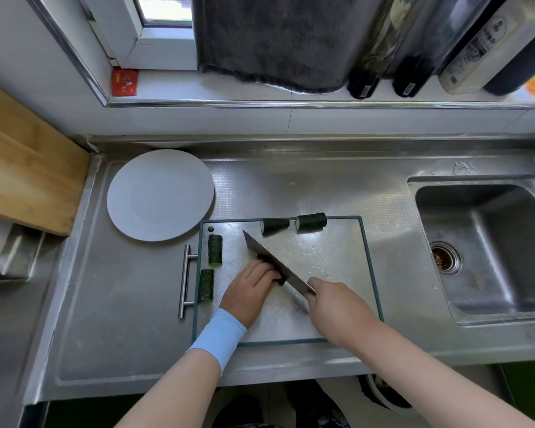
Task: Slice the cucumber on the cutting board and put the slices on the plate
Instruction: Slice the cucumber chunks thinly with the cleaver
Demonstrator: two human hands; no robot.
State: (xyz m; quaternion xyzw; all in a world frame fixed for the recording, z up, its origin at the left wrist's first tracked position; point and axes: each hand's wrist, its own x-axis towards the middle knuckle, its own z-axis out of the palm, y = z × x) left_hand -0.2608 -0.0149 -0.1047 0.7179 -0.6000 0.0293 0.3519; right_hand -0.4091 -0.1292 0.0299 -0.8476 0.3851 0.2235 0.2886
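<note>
A steel cutting board point(331, 257) with a dark green rim lies on the counter. My left hand point(250, 290) holds down a cucumber piece point(279, 279), which is mostly hidden under my fingers. My right hand point(337, 307) grips the handle of a knife point(272, 261), and the blade rests against that piece. Two cucumber chunks point(275, 226) point(311, 221) lie at the board's far edge. Two more chunks point(215, 250) point(206, 285) lie along its left edge. A bare white plate point(160, 194) sits to the board's far left.
A sink point(488, 248) with a drain lies to the right. A wooden board point(22, 168) leans at the left. On the windowsill stand dark bottles point(414, 57), a grey towel point(275, 41) and a red packet point(123, 82). The board's metal handle point(185, 281) sticks out left.
</note>
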